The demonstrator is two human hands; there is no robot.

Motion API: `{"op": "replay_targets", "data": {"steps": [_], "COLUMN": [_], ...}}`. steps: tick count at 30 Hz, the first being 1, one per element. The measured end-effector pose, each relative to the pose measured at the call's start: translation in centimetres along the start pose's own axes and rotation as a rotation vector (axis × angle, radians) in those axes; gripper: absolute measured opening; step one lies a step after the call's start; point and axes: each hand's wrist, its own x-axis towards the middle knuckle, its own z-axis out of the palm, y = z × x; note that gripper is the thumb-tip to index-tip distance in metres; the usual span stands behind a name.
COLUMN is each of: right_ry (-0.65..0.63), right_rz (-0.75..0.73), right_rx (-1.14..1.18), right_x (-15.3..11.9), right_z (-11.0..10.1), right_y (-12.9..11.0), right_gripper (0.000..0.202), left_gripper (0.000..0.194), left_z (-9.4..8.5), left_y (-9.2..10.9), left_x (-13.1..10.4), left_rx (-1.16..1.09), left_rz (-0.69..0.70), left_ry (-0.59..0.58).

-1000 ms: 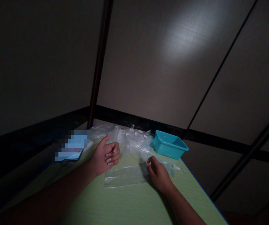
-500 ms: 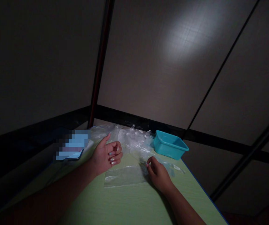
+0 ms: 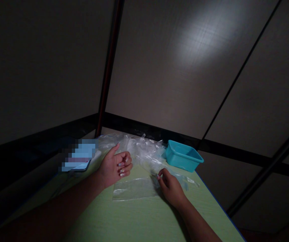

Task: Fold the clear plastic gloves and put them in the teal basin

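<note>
A: What is the surface looking like?

B: A pale green, wood-grained bench [image 3: 119, 222] with a thin blue edge is stretching away from the wearer, its far end narrowing towards a corner of a dim room.

A: And the room?

B: Large, smooth, grey-brown wall panels [image 3: 156, 84] are rising behind it. A dark reddish upright strip [image 3: 106, 77] is marking the corner, black bands are running low across the panels, and a soft white patch of light [image 3: 207, 33] is shining at upper right.

A: What is lying on the bench?

B: A flat, clear plastic sheet or bag [image 3: 134, 191] is lying between and in front of the hands. Beyond it, a crumpled, glossy heap of clear plastic [image 3: 145, 149] is spreading along the far end. A turquoise, rectangular plastic tub [image 3: 182, 164] is standing just right of the heap, and a flat, phone-like device [image 3: 81, 161], its bluish screen blurred out, is lying at the left edge.

A: And the hands?

B: The left hand [image 3: 115, 168] is opening its palm sideways, thumb raised, fingers loosely curled. The right hand [image 3: 171, 187] is curling over the flat plastic's right end; I cannot tell whether it is pinching any.
</note>
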Motion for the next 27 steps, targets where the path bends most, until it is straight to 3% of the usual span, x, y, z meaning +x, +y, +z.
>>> {"op": "replay_targets", "data": {"steps": [12, 27], "right_ry": [-0.002, -0.005], "right_rz": [-0.002, -0.004], "right_rx": [-0.005, -0.011], "right_x": [0.05, -0.04], "right_z": [0.05, -0.01], "right_y": [0.19, 0.18], "right_gripper": [0.017, 0.017], "left_gripper": [0.049, 0.05], "left_z": [0.01, 0.33], "left_y": [0.05, -0.37], "left_x": [-0.06, 0.03], "left_rx": [0.024, 0.145], "left_rz": [-0.003, -0.02], "left_ry": [-0.017, 0.05]}}
